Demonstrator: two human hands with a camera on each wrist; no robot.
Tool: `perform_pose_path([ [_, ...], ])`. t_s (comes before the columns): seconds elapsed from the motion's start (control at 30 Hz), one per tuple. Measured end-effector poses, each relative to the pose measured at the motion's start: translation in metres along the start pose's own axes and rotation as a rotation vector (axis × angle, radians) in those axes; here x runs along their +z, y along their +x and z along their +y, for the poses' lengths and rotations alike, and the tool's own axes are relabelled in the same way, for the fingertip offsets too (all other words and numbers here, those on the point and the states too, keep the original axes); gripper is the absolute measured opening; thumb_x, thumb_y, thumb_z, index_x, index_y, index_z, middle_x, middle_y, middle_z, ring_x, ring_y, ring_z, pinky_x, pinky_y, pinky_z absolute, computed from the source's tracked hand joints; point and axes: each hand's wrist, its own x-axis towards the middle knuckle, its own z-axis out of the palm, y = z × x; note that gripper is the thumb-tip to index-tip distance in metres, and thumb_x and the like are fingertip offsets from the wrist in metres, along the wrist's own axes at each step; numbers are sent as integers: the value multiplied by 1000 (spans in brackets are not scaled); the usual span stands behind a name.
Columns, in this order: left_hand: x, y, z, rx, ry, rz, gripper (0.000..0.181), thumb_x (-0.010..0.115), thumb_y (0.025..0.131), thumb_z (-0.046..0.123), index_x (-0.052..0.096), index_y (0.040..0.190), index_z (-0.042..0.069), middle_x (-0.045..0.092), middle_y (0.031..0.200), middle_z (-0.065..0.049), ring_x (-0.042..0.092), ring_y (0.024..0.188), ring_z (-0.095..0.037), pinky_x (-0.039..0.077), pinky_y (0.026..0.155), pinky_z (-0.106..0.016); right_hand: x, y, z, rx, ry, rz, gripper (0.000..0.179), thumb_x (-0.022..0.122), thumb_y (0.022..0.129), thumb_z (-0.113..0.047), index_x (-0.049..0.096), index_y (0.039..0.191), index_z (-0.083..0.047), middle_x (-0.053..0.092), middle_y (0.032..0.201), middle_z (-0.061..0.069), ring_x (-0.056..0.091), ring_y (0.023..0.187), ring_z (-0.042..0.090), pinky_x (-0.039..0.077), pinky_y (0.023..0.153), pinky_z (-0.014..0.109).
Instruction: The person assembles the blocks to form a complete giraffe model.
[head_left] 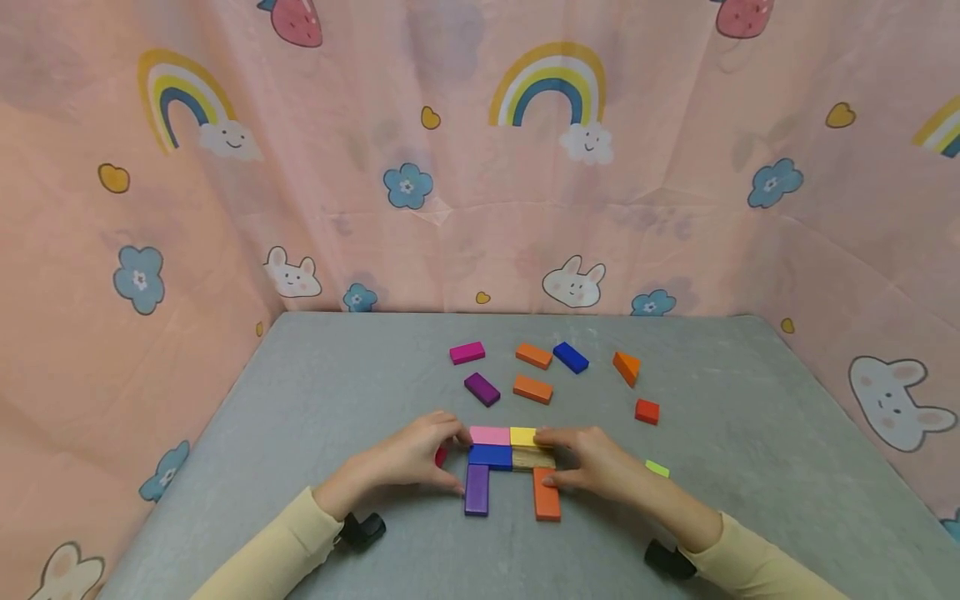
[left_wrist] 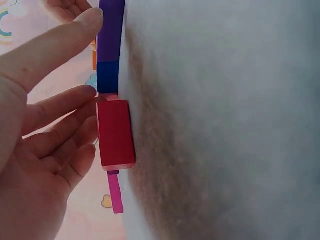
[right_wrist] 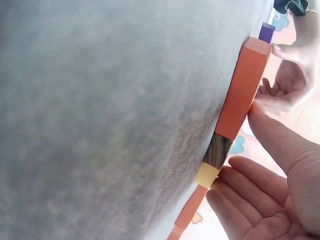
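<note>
Several blocks lie flat together: a pink block (head_left: 490,435) and a yellow block (head_left: 522,436) at the back, a blue block (head_left: 491,457) and a wood-grain block (head_left: 534,459) in the middle. A purple block (head_left: 476,492) and an orange block (head_left: 547,500) extend toward me like two legs. My left hand (head_left: 408,454) is at the left side, its thumb touching the purple block and its fingers by the blue and pink ones. My right hand (head_left: 596,462) touches the orange block with its thumb, fingers extended along the yellow block. A red block (left_wrist: 116,134) sits beside my left fingers.
Farther back on the grey table (head_left: 360,367) lie a magenta block (head_left: 467,353), a dark purple block (head_left: 482,389), two orange blocks (head_left: 532,389), another blue block (head_left: 571,357) and an orange triangle (head_left: 627,367). To the right are a small red block (head_left: 647,412) and a lime block (head_left: 657,469).
</note>
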Motion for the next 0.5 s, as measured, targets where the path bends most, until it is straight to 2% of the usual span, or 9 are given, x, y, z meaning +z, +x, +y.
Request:
perform_pose_path([
  [0.1,-3,-4,-4,3,-32,38,54,82,71,40,61,114,14,59,112,5,53,104,-10,49,89,-26,0,0,0,0,1,-1,54,76,80,-27,60,127,-5,65,123,7,59,117,25,49,94,44],
  [0.27,-13,-16,-15,-1,-33,112,49,84,70,32,63,111,13,60,109,5,54,102,-14,49,89,-32,-1,1,0,1,7,-3,54,76,80,-27,60,127,-5,65,124,7,59,118,25,49,94,44],
  [0.5,-18,-29,-28,-13,-48,96,38,82,73,28,66,105,16,61,102,8,58,96,-11,51,85,-30,0,1,0,-7,7,-3,53,75,81,-27,60,127,-5,64,125,8,58,118,26,48,95,44],
])
